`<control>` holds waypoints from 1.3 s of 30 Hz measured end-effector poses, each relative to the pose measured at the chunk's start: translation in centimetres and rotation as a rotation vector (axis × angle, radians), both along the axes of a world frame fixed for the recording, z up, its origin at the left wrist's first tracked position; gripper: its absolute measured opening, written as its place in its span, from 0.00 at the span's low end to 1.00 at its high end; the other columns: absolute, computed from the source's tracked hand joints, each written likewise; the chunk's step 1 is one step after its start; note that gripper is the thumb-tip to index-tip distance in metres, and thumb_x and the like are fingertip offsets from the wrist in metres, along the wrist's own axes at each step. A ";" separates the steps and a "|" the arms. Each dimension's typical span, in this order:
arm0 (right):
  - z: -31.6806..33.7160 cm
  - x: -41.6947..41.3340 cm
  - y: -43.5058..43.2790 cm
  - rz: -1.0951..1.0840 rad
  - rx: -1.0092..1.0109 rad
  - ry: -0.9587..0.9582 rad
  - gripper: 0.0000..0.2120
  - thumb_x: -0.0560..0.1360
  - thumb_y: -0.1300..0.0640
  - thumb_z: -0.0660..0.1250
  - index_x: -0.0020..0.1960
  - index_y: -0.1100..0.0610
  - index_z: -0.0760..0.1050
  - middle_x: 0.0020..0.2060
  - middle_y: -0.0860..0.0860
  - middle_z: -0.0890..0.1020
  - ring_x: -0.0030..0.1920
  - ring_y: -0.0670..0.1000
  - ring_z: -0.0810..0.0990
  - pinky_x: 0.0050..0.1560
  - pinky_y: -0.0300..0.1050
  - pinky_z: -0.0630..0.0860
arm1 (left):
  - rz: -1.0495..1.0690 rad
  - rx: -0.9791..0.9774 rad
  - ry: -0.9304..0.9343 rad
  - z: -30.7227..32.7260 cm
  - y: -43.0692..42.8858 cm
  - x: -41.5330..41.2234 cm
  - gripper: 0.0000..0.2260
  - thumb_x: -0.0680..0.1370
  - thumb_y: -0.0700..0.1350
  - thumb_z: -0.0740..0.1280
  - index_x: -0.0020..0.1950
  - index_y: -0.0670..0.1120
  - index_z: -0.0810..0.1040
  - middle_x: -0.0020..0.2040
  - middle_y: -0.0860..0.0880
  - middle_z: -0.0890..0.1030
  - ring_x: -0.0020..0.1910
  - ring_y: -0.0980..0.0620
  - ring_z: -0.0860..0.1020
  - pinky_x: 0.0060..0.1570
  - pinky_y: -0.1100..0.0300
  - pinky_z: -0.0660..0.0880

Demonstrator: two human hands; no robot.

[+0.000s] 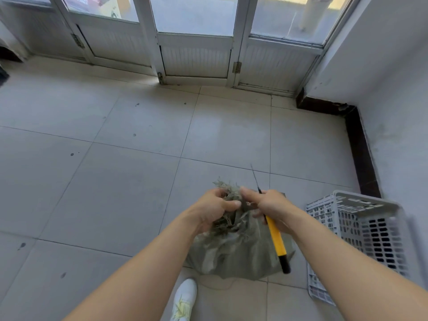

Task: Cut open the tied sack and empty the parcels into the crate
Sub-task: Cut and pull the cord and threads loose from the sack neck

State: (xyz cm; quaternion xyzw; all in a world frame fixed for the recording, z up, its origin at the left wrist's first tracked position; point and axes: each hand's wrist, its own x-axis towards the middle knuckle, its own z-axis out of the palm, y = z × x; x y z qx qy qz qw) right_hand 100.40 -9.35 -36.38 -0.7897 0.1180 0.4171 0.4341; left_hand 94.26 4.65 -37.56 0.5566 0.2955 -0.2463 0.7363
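Head view, one frame, looking down over both forearms.

Item 1: grey-green woven plastic sack (234,253), slumped on the pale tiled floor (115,181) straight ahead of the person, its body lying below and between the two wrists. Frayed, gathered mouth (228,189) stands uppermost, loose fibres spilling out.

Item 2: left hand (213,207), fingers curled tight round the left side of the gathered mouth, thumb across the front of it.

Item 3: right hand (271,205), just beside the left, closed round a long cutter with a yellow handle and black end cap (275,237). One finger stretches forward onto the sack's neck, close to the left thumb. The handle slants down over the sack's right shoulder; a thin dark blade juts up beyond the knuckles, away from the person.

Item 4: white plastic lattice crate (366,202), on the floor just right of the sack, beside the right forearm. Whether it touches the sack cannot be told.

Item 5: white shoe (185,297), near the sack's lower edge.

Item 6: white-framed glazed doors (194,54), far side of the floor.
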 end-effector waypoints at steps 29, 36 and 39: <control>6.6 -0.2 -6.5 -0.350 -0.198 -0.209 0.05 0.74 0.66 0.65 0.39 0.62 0.72 0.37 0.58 0.75 0.37 0.57 0.74 0.36 0.47 0.71 | -0.243 0.026 0.244 10.9 -4.0 0.6 0.14 0.80 0.32 0.53 0.36 0.38 0.72 0.22 0.45 0.76 0.20 0.52 0.76 0.23 0.61 0.76; 11.1 -0.4 -7.8 -0.456 -0.130 -0.238 0.06 0.73 0.63 0.65 0.48 0.65 0.75 0.43 0.60 0.80 0.37 0.58 0.79 0.31 0.44 0.69 | 0.034 0.002 0.058 16.0 -4.4 2.4 0.13 0.81 0.45 0.60 0.58 0.36 0.73 0.33 0.44 0.81 0.30 0.49 0.80 0.34 0.54 0.79; 12.9 -1.2 -6.4 -0.405 0.119 -0.054 0.09 0.76 0.55 0.66 0.49 0.62 0.74 0.39 0.56 0.79 0.35 0.55 0.79 0.36 0.46 0.77 | 0.013 -0.017 -0.011 18.0 -6.7 2.8 0.11 0.82 0.45 0.60 0.52 0.37 0.74 0.34 0.43 0.80 0.31 0.48 0.80 0.33 0.56 0.80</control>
